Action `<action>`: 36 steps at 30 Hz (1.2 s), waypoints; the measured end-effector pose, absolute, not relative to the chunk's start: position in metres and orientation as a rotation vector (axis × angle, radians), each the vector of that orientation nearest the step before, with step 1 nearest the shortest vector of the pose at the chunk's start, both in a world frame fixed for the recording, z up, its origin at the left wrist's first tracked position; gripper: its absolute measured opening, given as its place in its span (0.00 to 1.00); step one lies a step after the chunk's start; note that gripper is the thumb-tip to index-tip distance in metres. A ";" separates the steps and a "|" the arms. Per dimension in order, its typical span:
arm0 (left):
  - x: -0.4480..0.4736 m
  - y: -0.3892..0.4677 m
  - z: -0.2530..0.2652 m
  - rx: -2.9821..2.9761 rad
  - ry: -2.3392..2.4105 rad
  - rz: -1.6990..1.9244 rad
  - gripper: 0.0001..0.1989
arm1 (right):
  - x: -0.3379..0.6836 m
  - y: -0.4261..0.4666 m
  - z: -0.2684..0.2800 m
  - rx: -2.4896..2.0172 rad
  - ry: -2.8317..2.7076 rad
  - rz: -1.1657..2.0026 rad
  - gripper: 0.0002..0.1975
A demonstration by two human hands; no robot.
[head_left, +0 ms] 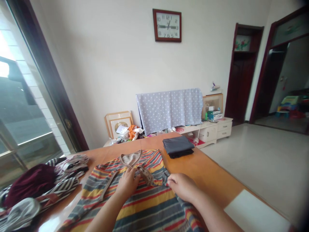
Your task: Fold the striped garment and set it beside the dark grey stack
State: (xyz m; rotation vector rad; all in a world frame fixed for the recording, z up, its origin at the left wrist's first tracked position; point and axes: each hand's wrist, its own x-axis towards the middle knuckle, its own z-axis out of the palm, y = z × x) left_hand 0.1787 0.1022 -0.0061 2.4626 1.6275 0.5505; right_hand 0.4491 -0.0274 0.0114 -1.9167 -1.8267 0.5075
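A striped shirt [145, 206] in yellow, red, grey and blue lies spread on the orange-brown table [210, 174], its neckline toward the far edge. My left hand [128, 183] rests on the chest near the buttoned brown trim, fingers bent and closed on the cloth there. At the shirt's right side, my right hand [181, 186] pinches the fabric by the shoulder and sleeve. Part of the right sleeve runs beneath my right forearm. Beyond the shirt sits a folded dark grey garment [178, 145] on top of a black one.
A loose heap of clothes [36, 187], maroon, striped and grey, lies at the table's left. Near the right edge is a pale flat sheet [256, 211]. Behind the table stands a low white cabinet [223, 129] beside a dotted cloth cover [170, 109].
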 end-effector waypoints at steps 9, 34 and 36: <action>0.111 -0.008 0.013 2.357 1.305 0.414 0.20 | 0.440 -0.035 0.042 -1.943 -1.777 0.406 0.14; -0.054 -0.208 -0.004 1.565 1.904 1.342 0.26 | 0.428 -0.246 -0.020 -2.123 -1.509 0.474 0.18; -0.066 -0.218 -0.012 1.445 1.958 1.379 0.27 | 0.423 -0.252 -0.022 -2.119 -1.515 0.480 0.19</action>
